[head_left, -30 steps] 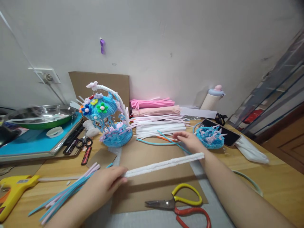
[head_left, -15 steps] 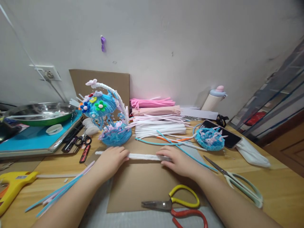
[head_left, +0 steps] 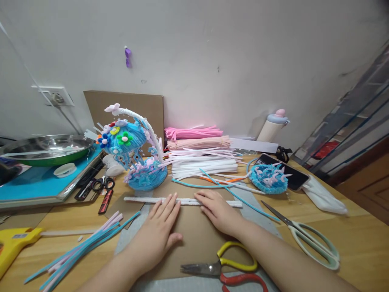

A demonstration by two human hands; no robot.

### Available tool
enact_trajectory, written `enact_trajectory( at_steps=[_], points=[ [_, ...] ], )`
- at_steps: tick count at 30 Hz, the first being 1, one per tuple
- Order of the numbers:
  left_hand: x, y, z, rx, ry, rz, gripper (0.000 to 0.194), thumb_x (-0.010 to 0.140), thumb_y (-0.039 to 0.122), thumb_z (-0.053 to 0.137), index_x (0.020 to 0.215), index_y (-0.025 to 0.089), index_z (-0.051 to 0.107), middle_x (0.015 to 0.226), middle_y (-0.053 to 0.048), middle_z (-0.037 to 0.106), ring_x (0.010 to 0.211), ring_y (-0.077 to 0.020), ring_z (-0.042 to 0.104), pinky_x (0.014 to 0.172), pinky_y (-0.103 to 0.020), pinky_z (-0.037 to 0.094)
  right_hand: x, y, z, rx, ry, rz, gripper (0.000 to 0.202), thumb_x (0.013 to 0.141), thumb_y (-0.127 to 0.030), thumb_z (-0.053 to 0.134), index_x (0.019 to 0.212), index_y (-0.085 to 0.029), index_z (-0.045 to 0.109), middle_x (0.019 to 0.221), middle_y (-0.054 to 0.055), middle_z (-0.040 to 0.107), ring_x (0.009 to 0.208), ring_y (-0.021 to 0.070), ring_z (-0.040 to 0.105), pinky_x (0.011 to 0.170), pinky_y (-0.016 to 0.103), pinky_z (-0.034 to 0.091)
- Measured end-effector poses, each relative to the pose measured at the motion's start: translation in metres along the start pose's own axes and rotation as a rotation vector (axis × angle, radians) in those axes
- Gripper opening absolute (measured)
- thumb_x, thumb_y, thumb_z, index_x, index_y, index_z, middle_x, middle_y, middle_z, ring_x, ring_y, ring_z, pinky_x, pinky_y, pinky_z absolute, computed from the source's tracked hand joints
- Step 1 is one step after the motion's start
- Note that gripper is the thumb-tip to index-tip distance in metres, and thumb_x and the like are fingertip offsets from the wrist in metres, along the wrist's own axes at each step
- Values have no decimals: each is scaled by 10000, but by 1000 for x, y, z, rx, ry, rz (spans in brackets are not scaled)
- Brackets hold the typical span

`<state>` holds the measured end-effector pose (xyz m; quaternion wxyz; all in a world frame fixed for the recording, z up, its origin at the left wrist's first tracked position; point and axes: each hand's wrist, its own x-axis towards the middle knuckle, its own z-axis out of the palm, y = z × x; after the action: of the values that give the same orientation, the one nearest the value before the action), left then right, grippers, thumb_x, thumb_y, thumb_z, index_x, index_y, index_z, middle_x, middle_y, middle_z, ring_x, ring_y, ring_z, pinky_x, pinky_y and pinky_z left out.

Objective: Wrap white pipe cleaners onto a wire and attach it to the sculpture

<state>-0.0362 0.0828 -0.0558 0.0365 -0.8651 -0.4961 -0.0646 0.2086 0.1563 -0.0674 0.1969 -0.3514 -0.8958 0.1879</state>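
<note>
A white fuzzy rod (head_left: 235,203) lies crosswise near the back of the brown cardboard (head_left: 188,247). My left hand (head_left: 159,231) is flat and open, its fingertips on the rod left of centre, thumb out to the side. Further right, my right hand (head_left: 217,209) rests with its fingertips on the rod; its fingers are spread and slightly bent. Both ends of the rod stick out beyond my hands. Below my hands lie scissors with one yellow and one red handle (head_left: 237,263). Just behind stands a blue flowered pipe-cleaner piece (head_left: 148,178) with a white arch.
Pink and white pipe-cleaner bundles (head_left: 203,166) lie at the back. To the right are a blue woven piece (head_left: 267,178), a phone (head_left: 296,178) and green-handled scissors (head_left: 316,243). A yellow glue gun (head_left: 18,243) and loose blue stems (head_left: 91,243) are at left.
My left hand has opened from its curled hold and moved right, now flat on the rod. My right hand's fingers have spread. The view has shifted slightly, and more of the rod's ends shows.
</note>
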Motion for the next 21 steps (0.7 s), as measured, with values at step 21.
enact_trajectory(
  at_steps=[21],
  points=[
    [32, -17, -51, 42, 563, -347, 315, 842, 351, 525, 1119, 222, 597, 1132, -87, 631, 1106, -261, 540, 973, -411, 365, 0, -6, -6, -132, -311, 4, 720, 896, -600, 365, 1480, -259, 114, 1537, 25, 137, 1418, 244, 109, 1130, 524, 68]
  ],
)
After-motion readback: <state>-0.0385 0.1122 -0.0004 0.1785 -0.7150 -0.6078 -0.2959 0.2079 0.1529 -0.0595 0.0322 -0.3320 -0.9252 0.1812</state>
